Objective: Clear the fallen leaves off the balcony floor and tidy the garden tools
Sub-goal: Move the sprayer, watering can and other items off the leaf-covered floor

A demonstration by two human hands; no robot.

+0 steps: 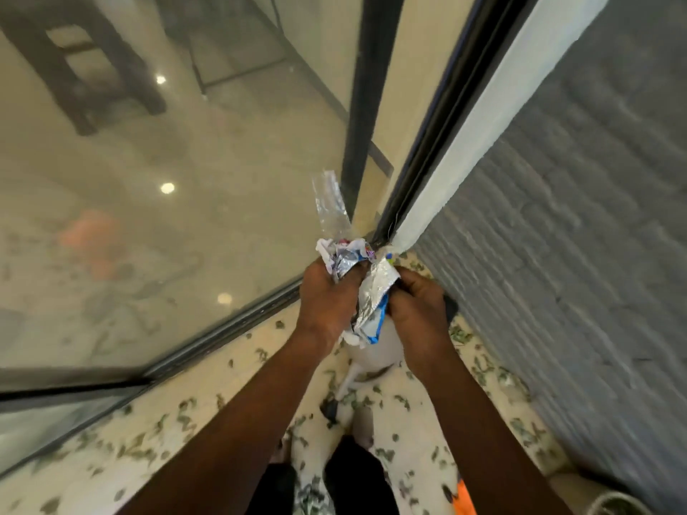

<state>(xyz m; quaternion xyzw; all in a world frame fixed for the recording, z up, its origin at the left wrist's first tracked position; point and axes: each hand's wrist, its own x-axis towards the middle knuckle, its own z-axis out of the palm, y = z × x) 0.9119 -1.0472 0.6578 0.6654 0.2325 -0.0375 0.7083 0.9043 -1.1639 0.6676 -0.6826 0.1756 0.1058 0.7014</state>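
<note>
The left hand (327,295) and the right hand (416,310) are close together in the middle, held up above the floor. The left hand grips a bunch of crumpled wrappers (347,256), white and shiny, with its fingers curled round them. The right hand grips a silver and blue wrapper (371,302) that hangs down between the two hands. A long strip of clear plastic (331,202) sticks up out of the bunch, away from the person.

Just under the hands there is a white thing (375,351) on the floor. I cannot tell what it is. A small dark thing (451,310) peeks out beside the right hand, and I cannot tell what that is either.

The balcony floor (241,381) is pale, and lots of small green leaves (141,440) lie all over it, near and far, on both sides of the arms.

On the left is a big glass door (186,180) with a dark track (230,325) along its bottom. On the right is a grey brick wall (576,217) with a white edge (483,124). Something orange (464,499) shows at the near right edge.
</note>
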